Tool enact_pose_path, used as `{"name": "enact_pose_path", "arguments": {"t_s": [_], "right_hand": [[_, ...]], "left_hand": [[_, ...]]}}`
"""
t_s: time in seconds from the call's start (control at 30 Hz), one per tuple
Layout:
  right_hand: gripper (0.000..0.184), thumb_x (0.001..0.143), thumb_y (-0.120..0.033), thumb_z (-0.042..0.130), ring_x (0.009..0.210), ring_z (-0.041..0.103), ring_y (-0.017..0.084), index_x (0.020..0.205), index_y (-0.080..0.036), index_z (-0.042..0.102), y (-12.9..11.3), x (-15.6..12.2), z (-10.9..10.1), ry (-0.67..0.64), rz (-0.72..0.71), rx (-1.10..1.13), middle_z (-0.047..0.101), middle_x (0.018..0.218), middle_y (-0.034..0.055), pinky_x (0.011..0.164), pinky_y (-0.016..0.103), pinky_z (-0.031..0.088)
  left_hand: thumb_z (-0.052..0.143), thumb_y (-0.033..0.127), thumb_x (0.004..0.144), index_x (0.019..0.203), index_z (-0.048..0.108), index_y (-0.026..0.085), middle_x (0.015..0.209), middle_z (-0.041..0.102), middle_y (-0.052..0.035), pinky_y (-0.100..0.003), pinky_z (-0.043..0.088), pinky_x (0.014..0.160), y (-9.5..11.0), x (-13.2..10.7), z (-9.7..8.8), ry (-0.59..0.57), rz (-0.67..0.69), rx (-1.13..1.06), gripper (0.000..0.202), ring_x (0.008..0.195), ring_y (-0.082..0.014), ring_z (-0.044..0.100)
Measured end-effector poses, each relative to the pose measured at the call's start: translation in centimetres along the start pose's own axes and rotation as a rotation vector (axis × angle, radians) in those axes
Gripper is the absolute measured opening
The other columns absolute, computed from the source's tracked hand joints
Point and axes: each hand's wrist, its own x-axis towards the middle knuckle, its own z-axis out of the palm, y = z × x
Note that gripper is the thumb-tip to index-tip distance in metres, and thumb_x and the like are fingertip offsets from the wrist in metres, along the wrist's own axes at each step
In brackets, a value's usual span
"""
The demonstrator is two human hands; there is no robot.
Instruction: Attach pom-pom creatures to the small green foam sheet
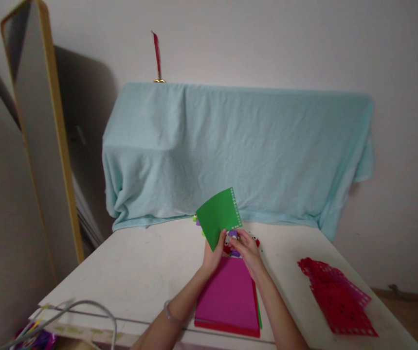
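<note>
My left hand is closed on the lower edge of a green paper sheet, thumb in front. The sheet is raised and tilted above the table, with small cut-out holes along its right edge. My right hand is closed around a small purple paper punch close to the sheet's lower right corner; whether the punch grips the paper I cannot tell. Several small colourful punches lie partly hidden behind my hands, among them a red one. Below my hands lies a stack of paper with a magenta sheet on top.
Red and magenta papers with cut-out holes lie on the right of the white table. A light blue cloth drapes over something at the back. A grey cable loops at the front left, and a wood-framed mirror leans on the left.
</note>
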Motion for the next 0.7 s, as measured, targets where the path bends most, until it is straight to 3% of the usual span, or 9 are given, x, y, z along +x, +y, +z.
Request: {"name": "enact_pose_path", "arguments": {"t_s": [0.47, 0.7], "right_hand": [[0.036, 0.074, -0.033, 0.081, 0.073, 0.06, 0.015, 0.103, -0.02, 0.066, 0.6, 0.3, -0.1, 0.01, 0.002, 0.058, 0.066, 0.093, 0.0033, 0.071, 0.027, 0.048], [0.033, 0.073, -0.032, 0.081, 0.072, 0.06, 0.015, 0.098, -0.019, 0.064, 0.9, 0.4, -0.1, -0.002, 0.004, 0.078, 0.066, 0.089, 0.0023, 0.07, 0.027, 0.048]], "left_hand": [[0.062, 0.052, 0.085, 0.107, 0.064, 0.01, 0.096, 0.068, -0.0106, -0.03, 0.049, 0.079, -0.8, 0.2, 0.2, 0.041, 0.007, -0.029, 0.047, 0.084, -0.0189, 0.063], [0.061, 0.052, 0.085, 0.095, 0.063, 0.01, 0.082, 0.064, -0.0066, -0.028, 0.049, 0.07, -1.2, 0.3, 0.0, -0.011, -0.006, -0.007, 0.043, 0.071, -0.0158, 0.059]]}}
